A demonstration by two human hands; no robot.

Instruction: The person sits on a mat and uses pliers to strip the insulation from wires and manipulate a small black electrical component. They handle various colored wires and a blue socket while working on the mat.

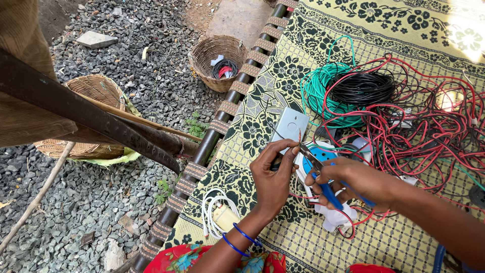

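Note:
My left hand (273, 177) pinches a thin red wire (299, 135) whose bare tip sticks up between the fingers. My right hand (353, 182) grips blue-handled pliers (323, 177), and their jaws close on the same wire just beside my left fingertips. Both hands hover over a yellow floral mat (283, 76). Under them lie a grey switch plate (290, 124) and white and blue electrical parts (331, 212).
Coils of green (323, 91), black (361, 88) and tangled red wire (429, 131) fill the mat's right. A white cable bundle (217, 215) lies near its left edge. Two woven baskets (220, 60) (91, 116) sit on gravel, with a dark pole (86, 108) crossing left.

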